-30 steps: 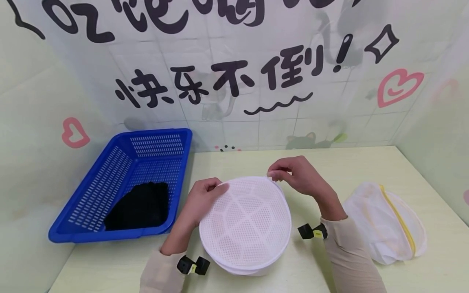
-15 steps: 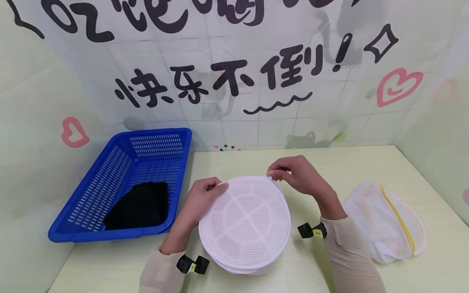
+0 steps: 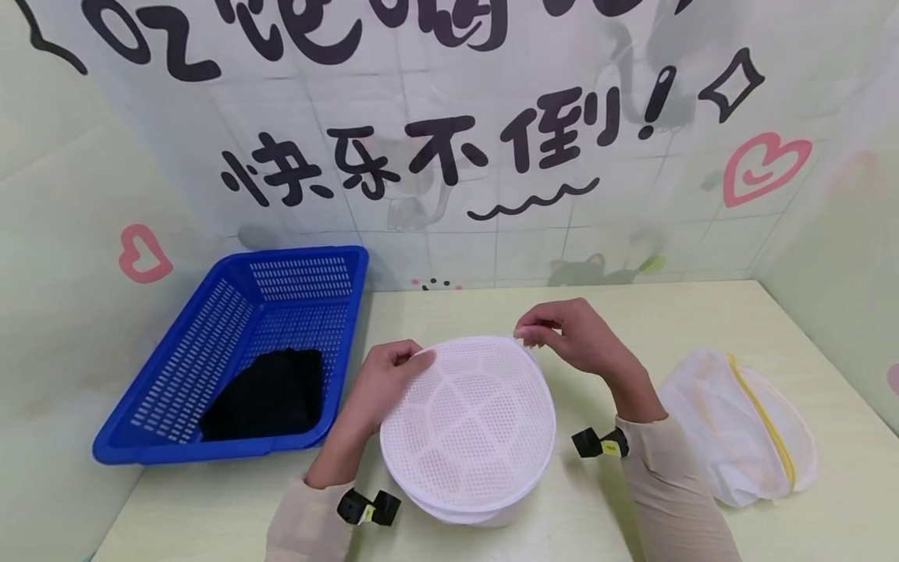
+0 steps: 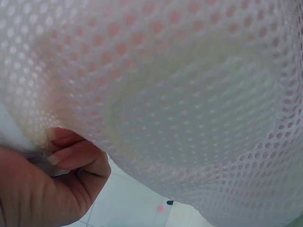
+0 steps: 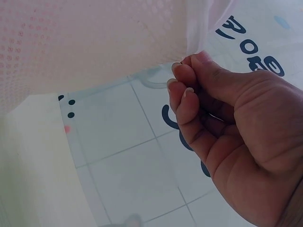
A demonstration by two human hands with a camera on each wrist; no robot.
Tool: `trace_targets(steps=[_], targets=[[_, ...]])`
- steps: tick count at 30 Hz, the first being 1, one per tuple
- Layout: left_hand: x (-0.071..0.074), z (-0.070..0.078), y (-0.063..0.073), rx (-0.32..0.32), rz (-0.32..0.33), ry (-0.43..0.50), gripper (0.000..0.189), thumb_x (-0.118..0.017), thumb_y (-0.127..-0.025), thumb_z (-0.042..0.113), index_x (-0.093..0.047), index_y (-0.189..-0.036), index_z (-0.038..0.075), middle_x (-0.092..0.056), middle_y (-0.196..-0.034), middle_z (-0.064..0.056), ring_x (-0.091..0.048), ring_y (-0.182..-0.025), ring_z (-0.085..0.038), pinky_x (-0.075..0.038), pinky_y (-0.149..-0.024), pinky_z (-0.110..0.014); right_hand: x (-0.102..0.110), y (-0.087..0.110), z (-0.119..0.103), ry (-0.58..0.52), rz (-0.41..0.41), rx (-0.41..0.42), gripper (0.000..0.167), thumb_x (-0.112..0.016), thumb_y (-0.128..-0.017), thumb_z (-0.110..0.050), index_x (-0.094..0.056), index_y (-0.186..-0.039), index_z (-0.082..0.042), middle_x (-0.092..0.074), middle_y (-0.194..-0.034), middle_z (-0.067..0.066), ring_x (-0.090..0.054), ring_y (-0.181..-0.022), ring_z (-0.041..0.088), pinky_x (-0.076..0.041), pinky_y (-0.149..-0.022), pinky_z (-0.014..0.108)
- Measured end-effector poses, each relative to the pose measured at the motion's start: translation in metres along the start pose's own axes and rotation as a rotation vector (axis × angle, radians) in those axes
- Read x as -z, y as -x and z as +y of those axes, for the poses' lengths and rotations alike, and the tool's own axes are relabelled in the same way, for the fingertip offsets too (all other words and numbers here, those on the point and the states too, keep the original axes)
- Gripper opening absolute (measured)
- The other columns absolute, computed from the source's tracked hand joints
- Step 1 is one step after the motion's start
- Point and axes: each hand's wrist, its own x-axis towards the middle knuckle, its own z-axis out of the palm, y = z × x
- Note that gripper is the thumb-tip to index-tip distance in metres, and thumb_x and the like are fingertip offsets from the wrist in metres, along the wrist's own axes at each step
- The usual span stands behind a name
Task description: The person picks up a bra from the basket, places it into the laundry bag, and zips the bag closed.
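A round white mesh laundry bag (image 3: 470, 429) is held up above the table, its flat honeycomb-mesh end facing me. My left hand (image 3: 389, 382) grips its upper left rim, thumb over the front. In the left wrist view, the fingers of that hand (image 4: 61, 175) pinch the white edge of the mesh. My right hand (image 3: 572, 336) pinches the bag's rim at the upper right. Seen from the right wrist, the thumb and forefinger of this hand (image 5: 232, 109) close on the edge binding; whether they hold a zipper pull there is hidden.
On the left stands a blue slotted basket (image 3: 354, 312) with black cloth (image 3: 270, 394) inside. Another white mesh bag (image 3: 737, 429) with a yellow zipper strip lies on the right of the pale table (image 3: 449, 312). A printed wall covering (image 3: 449, 257) closes off the back.
Almost nothing differs. The bag and the left hand have shifted very slightly to the left; both hands keep the same hold on the rim.
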Motion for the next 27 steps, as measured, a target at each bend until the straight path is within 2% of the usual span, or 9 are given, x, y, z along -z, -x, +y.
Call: trace_targets(steps=[9,21,27], targets=[[0.0002,0.0008,0.0,-0.004,0.003,-0.001,0.02,-0.064,-0.091,0.015,-0.065,-0.076,0.002,-0.054,-0.065,-0.005,-0.049,-0.058,-0.018,-0.038,-0.05,-0.026,0.0011,0.0005,-0.0019,-0.012,-0.001,0.002,0.01,-0.069,-0.087,-0.003,-0.073,-0.088,-0.013,-0.066,-0.079,-0.008,-0.063,-0.067,0.013,-0.049,-0.062,0.027],[0.0007,0.0005,0.0001,-0.006,0.007,0.008,0.021,-0.064,-0.091,0.016,-0.065,-0.077,0.002,-0.055,-0.065,-0.006,-0.05,-0.059,-0.019,-0.039,-0.05,-0.026,0.0009,0.0006,0.0003,-0.014,-0.009,-0.002,0.009,-0.069,-0.087,-0.004,-0.073,-0.088,-0.012,-0.066,-0.078,-0.009,-0.062,-0.067,0.01,-0.048,-0.06,0.027],[0.0009,0.0001,0.0005,-0.009,0.01,0.005,0.021,-0.064,-0.091,0.016,-0.065,-0.076,0.002,-0.055,-0.065,-0.005,-0.05,-0.059,-0.019,-0.039,-0.05,-0.026,0.0006,0.0006,0.0006,-0.019,-0.011,0.001,0.01,-0.069,-0.087,-0.004,-0.073,-0.088,-0.013,-0.066,-0.078,-0.008,-0.063,-0.067,0.015,-0.048,-0.06,0.027]])
